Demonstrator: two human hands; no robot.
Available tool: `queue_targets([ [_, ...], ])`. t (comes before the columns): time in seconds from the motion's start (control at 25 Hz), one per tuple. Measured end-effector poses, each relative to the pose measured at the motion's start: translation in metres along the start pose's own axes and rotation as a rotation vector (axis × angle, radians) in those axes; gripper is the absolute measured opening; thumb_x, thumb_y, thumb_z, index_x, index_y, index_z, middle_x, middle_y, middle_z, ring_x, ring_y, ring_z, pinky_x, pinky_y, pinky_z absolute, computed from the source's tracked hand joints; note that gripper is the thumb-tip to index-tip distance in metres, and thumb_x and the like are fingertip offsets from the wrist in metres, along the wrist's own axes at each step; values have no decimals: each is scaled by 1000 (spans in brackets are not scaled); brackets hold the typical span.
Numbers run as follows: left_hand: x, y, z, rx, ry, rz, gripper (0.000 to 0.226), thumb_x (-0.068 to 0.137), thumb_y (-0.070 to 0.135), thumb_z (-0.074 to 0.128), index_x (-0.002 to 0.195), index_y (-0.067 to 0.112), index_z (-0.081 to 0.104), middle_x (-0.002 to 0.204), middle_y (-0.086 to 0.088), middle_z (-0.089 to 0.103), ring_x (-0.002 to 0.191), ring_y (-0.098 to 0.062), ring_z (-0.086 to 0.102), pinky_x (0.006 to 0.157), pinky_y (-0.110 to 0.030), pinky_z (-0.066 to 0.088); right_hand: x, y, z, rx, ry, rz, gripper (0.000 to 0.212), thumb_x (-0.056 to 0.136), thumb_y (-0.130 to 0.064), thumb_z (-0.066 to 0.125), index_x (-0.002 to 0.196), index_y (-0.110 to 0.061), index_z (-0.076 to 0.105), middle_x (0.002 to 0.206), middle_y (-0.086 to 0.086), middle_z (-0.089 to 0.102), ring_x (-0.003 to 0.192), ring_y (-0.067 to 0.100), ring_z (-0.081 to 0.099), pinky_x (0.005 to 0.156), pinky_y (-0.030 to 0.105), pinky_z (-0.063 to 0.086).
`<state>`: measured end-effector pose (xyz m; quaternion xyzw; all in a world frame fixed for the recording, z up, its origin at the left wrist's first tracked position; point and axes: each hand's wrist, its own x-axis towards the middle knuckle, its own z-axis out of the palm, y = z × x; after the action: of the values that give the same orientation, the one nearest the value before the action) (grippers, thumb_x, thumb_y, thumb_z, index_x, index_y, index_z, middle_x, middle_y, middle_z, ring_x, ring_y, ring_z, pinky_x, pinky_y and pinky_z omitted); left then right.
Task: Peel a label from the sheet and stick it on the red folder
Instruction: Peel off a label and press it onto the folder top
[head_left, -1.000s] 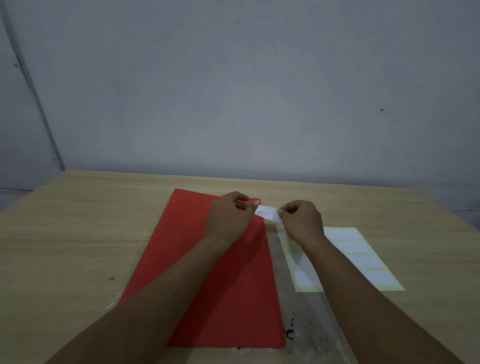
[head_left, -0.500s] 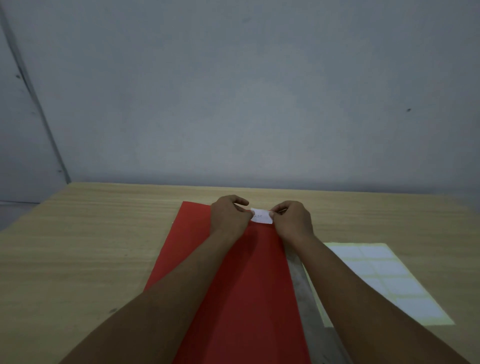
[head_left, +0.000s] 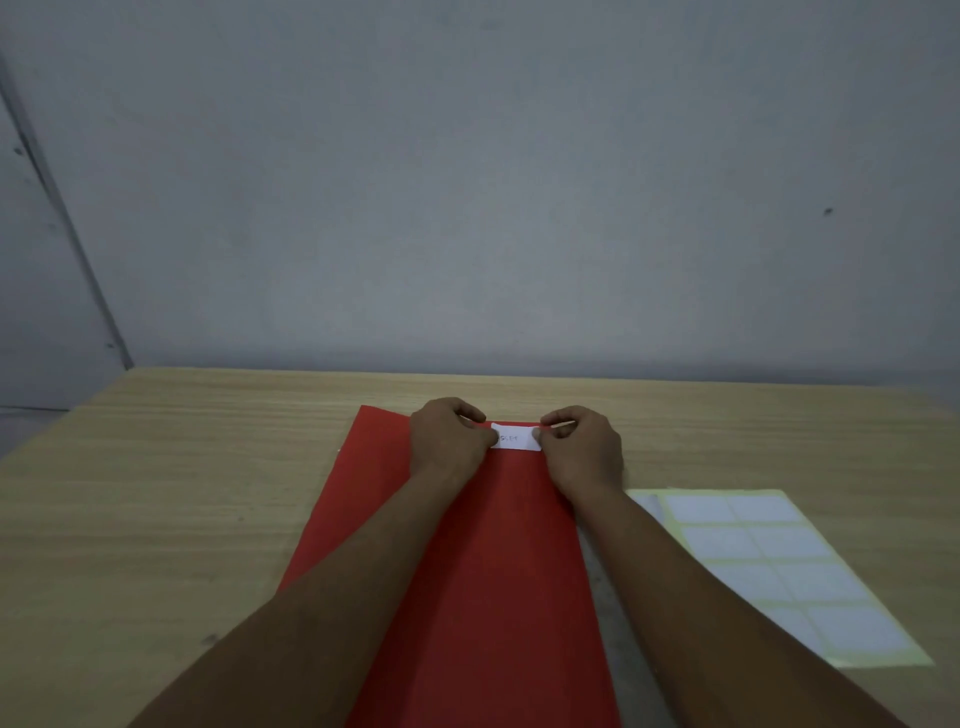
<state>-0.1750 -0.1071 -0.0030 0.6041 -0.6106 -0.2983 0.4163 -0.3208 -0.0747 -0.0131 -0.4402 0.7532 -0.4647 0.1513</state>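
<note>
Two bare hands at the far end of the flat red paper folder (head_left: 467, 571), one at each short edge of the small white rectangular label (head_left: 516, 439). Left hand (head_left: 451, 441): fingers curled, thumb and fingertips pinched on the label's left edge. Right hand (head_left: 582, 449): fingers curled, thumb and fingertips pinched on the label's right edge. Label stretched level between both hands, near the folder's far edge, faint handwriting on its face; whether pressed flat onto the red surface or just above it cannot be told. Folder lengthwise on the light wooden table (head_left: 156, 493). Pale yellow backing sheet of white rectangular labels (head_left: 769, 566) flat on the table, right of the folder, partly under the right forearm. Plain grey wall (head_left: 467, 182) behind the table.
</note>
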Motion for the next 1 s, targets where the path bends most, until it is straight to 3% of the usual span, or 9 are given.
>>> queue_targets([
  [0.28,2,-1,-2,-25,-11,0,16,65,11,84,76,16,74,68,3,73,62,-3,65,54,-10,40,-4,1,0,-12,18,-62,9,79,-24,76,83,-23,67,66,-17,61,76,12,62,75,31,48],
  [0.44,-1,-4,-1,-45,9,27,15,65,9,83,74,15,73,63,5,71,59,-2,65,57,-14,44,-6,1,1,-39,22,-89,10,80,-24,75,83,-23,66,66,-17,60,78,13,63,78,33,49],
  [1.0,-7,-8,2,-47,56,79,12,68,8,77,76,14,71,61,3,70,61,-6,66,52,-6,41,-11,1,2,-96,37,-171,9,82,-25,70,82,-28,61,67,-17,62,80,15,64,82,40,51],
])
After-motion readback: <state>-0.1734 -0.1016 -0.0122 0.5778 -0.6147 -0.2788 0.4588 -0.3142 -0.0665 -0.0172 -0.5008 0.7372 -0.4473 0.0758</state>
